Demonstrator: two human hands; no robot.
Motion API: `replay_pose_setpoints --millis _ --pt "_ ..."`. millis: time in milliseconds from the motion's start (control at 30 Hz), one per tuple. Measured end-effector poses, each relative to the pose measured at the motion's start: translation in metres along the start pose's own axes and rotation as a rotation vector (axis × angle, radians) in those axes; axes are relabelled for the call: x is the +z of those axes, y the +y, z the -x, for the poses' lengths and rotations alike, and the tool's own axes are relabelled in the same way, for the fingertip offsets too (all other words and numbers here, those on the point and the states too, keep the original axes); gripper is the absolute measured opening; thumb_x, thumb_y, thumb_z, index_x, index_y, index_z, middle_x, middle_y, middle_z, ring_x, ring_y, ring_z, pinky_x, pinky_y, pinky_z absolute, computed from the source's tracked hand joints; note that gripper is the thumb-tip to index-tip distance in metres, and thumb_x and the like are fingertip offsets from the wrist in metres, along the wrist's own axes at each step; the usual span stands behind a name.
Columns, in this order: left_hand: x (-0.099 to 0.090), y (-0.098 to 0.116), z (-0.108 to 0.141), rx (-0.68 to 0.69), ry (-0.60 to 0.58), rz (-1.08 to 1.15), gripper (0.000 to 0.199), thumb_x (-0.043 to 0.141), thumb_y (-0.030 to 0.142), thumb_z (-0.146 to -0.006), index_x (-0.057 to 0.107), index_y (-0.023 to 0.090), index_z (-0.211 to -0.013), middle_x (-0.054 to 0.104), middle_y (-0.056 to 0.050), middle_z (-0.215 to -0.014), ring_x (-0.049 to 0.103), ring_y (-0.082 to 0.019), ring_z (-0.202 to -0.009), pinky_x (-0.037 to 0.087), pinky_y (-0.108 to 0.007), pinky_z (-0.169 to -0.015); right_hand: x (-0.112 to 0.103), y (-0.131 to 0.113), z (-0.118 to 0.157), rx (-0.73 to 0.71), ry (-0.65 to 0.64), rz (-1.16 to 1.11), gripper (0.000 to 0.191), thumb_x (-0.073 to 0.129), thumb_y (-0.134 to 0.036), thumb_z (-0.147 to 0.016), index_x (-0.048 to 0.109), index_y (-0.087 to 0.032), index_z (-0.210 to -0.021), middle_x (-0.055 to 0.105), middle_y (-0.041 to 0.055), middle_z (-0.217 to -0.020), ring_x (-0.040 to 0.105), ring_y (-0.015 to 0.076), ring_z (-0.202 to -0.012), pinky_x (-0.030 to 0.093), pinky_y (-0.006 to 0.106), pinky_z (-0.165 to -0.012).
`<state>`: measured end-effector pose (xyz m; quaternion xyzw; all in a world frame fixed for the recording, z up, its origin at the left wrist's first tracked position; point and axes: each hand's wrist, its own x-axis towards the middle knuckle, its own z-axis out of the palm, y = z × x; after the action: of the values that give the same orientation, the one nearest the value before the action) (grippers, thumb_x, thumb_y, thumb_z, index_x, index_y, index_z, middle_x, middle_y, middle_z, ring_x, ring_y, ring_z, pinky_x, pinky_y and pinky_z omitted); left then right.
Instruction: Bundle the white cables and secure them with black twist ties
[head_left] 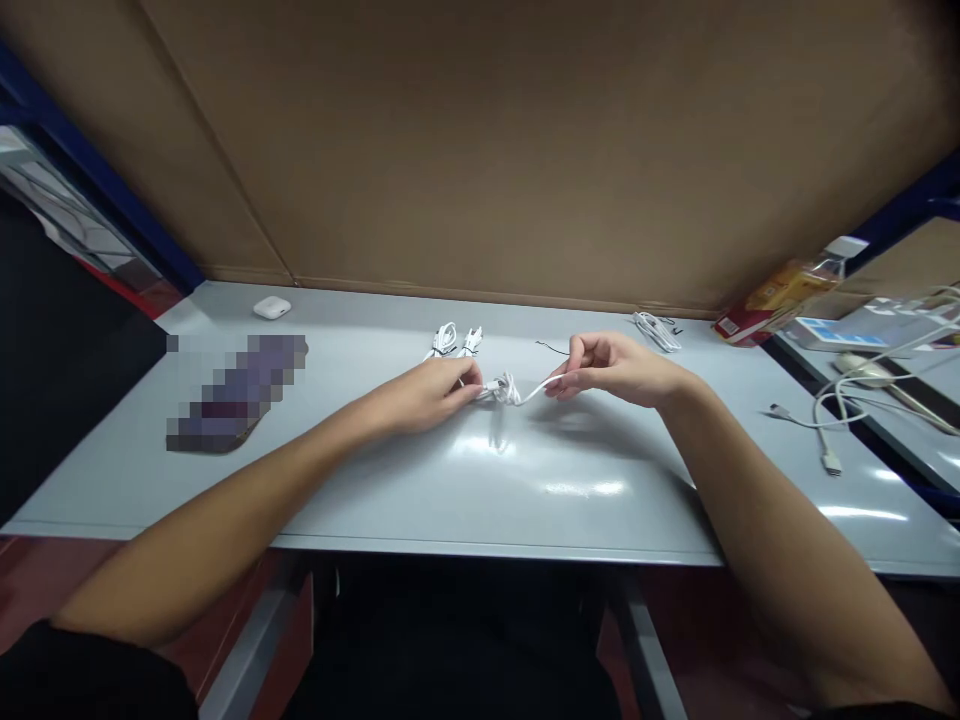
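Observation:
A white cable [507,390], bunched into a small tangle at its middle, stretches between my two hands just over the grey tabletop. My left hand [431,393] is closed on one end of it, near what looks like a plug. With thumb and fingers my right hand [607,370] pinches the other stretch, to the right of the tangle. Behind my left hand lie two coiled white cables [445,338], tied with dark twist ties. A loose dark twist tie [551,347] rests by my right fingertips. Another coiled white cable [657,331] sits behind my right hand.
On the left of the table [480,510] are a white earbud case [271,307] and a blurred-out dark object [244,390]. At right, loose white cables with plugs [830,462] hang over from a neighbouring surface, near a tilted drink bottle [795,285]. A brown panel [480,150] closes the back.

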<state>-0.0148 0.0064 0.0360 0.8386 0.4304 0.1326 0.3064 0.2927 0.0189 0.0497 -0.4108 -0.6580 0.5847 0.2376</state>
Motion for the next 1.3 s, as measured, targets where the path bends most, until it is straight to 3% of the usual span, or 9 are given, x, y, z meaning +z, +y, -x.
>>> replay_pose_setpoints --millis 233,333,500,700,833,933,1067,1200,1300 --pt "-0.010 -0.003 -0.006 -0.041 0.044 0.291 0.016 0.053 0.033 -0.094 0.059 0.018 -0.091 0.068 -0.005 -0.091 0.060 -0.016 -0.074 0.044 -0.029 -0.068 0.011 0.009 -0.008 -0.012 -0.032 -0.128 0.025 0.088 -0.034 -0.078 0.067 -0.020 -0.076 0.074 0.0033 -0.073 0.071 0.0172 -0.073 0.055 0.031 -0.070" --pt "-0.013 -0.005 -0.006 0.046 0.012 0.256 0.019 0.059 0.036 -0.092 0.065 0.018 -0.091 0.067 -0.003 -0.087 0.056 -0.015 -0.073 0.041 -0.028 -0.067 0.010 0.010 -0.010 -0.002 -0.070 -0.091 0.021 0.087 -0.032 -0.078 0.070 -0.020 -0.076 0.070 0.0012 -0.072 0.064 0.0143 -0.068 0.050 0.029 -0.065" --pt "-0.012 -0.004 -0.001 0.082 -0.168 0.128 0.028 0.060 0.041 -0.091 0.075 0.023 -0.107 0.065 0.000 -0.083 0.052 -0.015 -0.069 0.036 -0.027 -0.062 0.008 0.012 -0.012 -0.012 -0.093 -0.080 0.017 0.087 -0.032 -0.077 0.075 -0.020 -0.079 0.063 -0.0015 -0.069 0.054 0.0121 -0.065 0.042 0.028 -0.062" --pt "-0.007 0.008 0.003 0.137 -0.266 0.026 0.034 0.043 0.042 -0.100 0.067 0.021 -0.087 0.063 -0.001 -0.081 0.054 -0.017 -0.071 0.037 -0.029 -0.066 0.013 0.014 -0.014 0.036 -0.047 -0.080 0.025 0.082 -0.043 -0.083 0.074 -0.019 -0.077 0.062 0.0003 -0.071 0.055 0.0147 -0.072 0.045 0.032 -0.073" --pt "-0.009 0.009 0.003 -0.007 -0.097 -0.080 0.034 0.045 0.049 -0.099 0.062 0.022 -0.088 0.066 -0.003 -0.084 0.056 -0.019 -0.073 0.034 -0.030 -0.064 0.020 0.012 -0.013 0.035 -0.075 -0.172 0.033 0.074 -0.052 -0.091 0.071 -0.019 -0.086 0.073 0.0076 -0.094 0.066 0.0203 -0.088 0.052 0.037 -0.083" --pt "-0.010 0.007 0.003 -0.155 0.041 -0.165 0.039 0.053 0.061 -0.092 0.052 0.023 -0.083 0.063 -0.003 -0.079 0.053 -0.020 -0.068 0.030 -0.031 -0.060 0.024 0.011 -0.015 0.087 -0.119 -0.209 0.038 0.068 -0.057 -0.095 0.062 -0.021 -0.085 0.071 0.0054 -0.082 0.068 0.0208 -0.076 0.053 0.037 -0.074" --pt "-0.011 0.000 -0.001 -0.244 0.174 -0.151 0.036 0.060 0.056 -0.087 0.045 0.024 -0.082 0.060 -0.002 -0.080 0.050 -0.019 -0.065 0.029 -0.031 -0.059 0.019 0.015 -0.017 0.101 -0.039 -0.077 0.043 0.061 -0.064 -0.096 0.060 -0.023 -0.086 0.050 -0.0033 -0.060 0.047 0.0133 -0.054 0.039 0.029 -0.054" --pt "-0.010 -0.005 -0.006 -0.285 0.314 -0.007 0.030 0.058 0.045 -0.089 0.039 0.024 -0.081 0.054 0.000 -0.079 0.046 -0.016 -0.065 0.030 -0.029 -0.059 0.013 0.015 -0.015 0.089 0.065 -0.021 0.043 0.061 -0.066 -0.095 0.063 -0.023 -0.094 0.039 -0.0052 -0.063 0.035 0.0120 -0.055 0.030 0.028 -0.054" --pt "-0.004 -0.005 -0.008 -0.252 0.302 0.080 0.038 0.063 0.051 -0.088 0.038 0.024 -0.080 0.052 0.001 -0.079 0.045 -0.015 -0.065 0.031 -0.029 -0.059 0.019 0.008 -0.013 0.065 0.096 0.078 0.040 0.066 -0.063 -0.093 0.064 -0.023 -0.094 0.039 -0.0048 -0.065 0.035 0.0124 -0.058 0.029 0.029 -0.056"
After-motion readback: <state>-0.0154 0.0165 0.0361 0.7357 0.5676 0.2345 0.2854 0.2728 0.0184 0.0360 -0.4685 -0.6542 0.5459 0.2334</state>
